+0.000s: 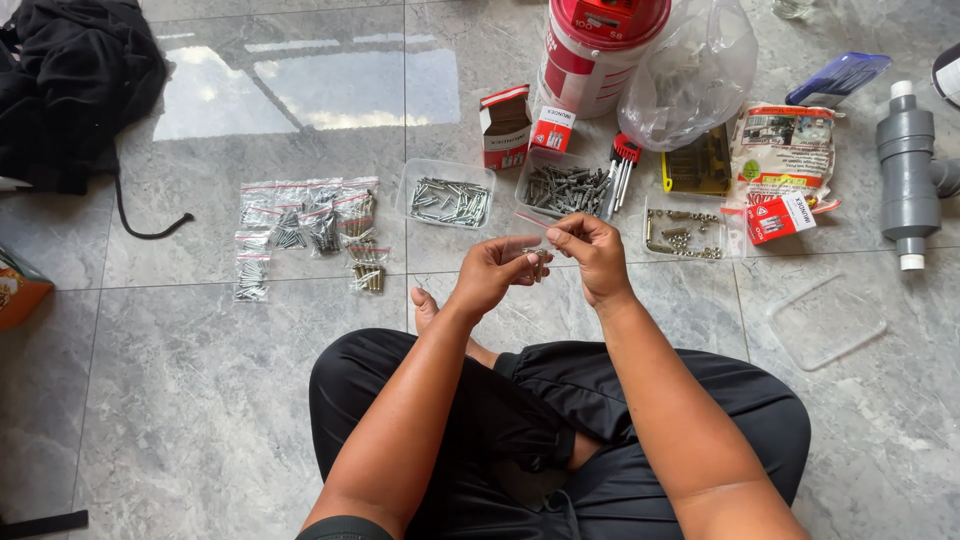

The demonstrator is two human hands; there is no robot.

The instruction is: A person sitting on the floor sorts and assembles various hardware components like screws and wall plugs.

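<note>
Seated cross-legged on grey floor tiles point(200, 400), centre of frame. Upper middle: open trays of screws point(448, 200) and wall plugs point(565, 190); filled bags point(305, 225) at left. Left hand point(492, 275) and right hand point(592, 255) both pinching a small clear bag point(537, 252) of screws between fingertips. Likely slip: bag tipping or tearing, screws scattering across tiles, mixing with sorted trays.

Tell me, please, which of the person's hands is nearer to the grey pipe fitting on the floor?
The right hand. It is raised over the tiles, on the side of the grey pipe fitting; the left hand is beside it, farther from the fitting. Both pinch a small clear bag.
</note>
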